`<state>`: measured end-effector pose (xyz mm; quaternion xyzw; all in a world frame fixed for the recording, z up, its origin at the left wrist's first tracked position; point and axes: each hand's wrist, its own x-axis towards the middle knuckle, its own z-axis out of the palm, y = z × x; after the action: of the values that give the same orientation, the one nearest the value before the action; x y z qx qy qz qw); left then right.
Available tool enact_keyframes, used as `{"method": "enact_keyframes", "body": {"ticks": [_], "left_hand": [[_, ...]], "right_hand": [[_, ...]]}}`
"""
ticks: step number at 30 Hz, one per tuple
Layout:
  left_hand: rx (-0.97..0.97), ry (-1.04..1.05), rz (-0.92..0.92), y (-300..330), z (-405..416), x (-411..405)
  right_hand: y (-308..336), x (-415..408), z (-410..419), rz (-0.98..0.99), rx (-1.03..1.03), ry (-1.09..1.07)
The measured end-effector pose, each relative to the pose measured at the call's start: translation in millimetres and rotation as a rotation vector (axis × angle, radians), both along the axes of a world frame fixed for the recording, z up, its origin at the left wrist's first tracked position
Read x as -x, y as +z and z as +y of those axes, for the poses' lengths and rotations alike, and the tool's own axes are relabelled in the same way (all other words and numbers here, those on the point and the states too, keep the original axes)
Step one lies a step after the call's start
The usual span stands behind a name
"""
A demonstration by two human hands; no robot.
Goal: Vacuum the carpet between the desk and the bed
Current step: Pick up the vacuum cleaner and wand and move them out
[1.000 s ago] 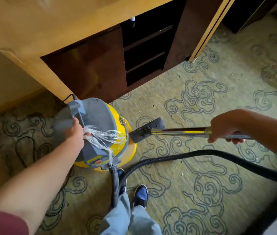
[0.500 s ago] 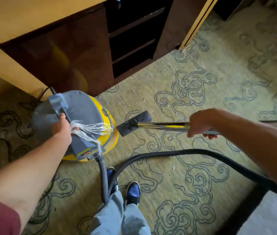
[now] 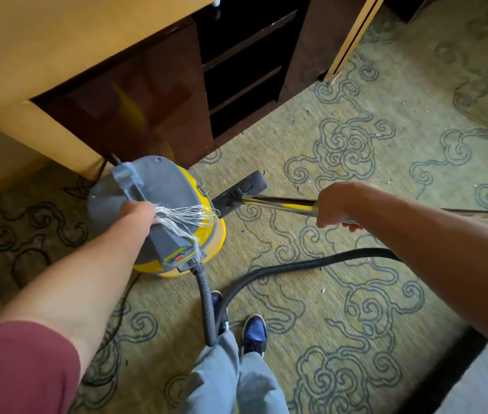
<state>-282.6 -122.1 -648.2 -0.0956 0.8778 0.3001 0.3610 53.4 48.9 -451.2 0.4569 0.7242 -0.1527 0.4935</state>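
Patterned carpet (image 3: 356, 282) lies open across the centre and right of the frame, bounded by the desk (image 3: 153, 94) at upper left. My left hand (image 3: 136, 215) is closed around the vacuum canister (image 3: 159, 216) handle, just beside the desk corner. My right hand (image 3: 334, 204) grips the metal wand (image 3: 278, 203); its floor head (image 3: 241, 189) sits beside the canister. Black hose (image 3: 296, 265) loops past my shoes (image 3: 253, 334).

Head view: left hand (image 3: 136, 212) grips the handle of a yellow canister vacuum (image 3: 174, 204) beside the desk (image 3: 57, 55); right hand (image 3: 334, 204) holds the metal wand (image 3: 278, 202), floor nozzle (image 3: 241, 191) over patterned carpet (image 3: 356, 279); black hose (image 3: 296, 265) trails across.
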Motion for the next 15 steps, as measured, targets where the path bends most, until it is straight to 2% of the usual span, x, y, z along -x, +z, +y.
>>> {"method": "enact_keyframes", "body": {"ticks": [4,10,15], "left_hand": [[0.206,-0.291,0.113,5.2,-5.1,-2.0],[0.28,-0.406,0.133,17.0,-0.4,-8.5],[0.431,-0.662,0.328,39.6,2.5,-26.1]], "right_hand": [[0.0,5.0,-7.1,-0.008,-0.005,0.047],[-2.1,6.4,-12.6,-0.001,0.002,0.047],[-1.7,5.3,-16.8,0.016,0.001,0.009]]}}
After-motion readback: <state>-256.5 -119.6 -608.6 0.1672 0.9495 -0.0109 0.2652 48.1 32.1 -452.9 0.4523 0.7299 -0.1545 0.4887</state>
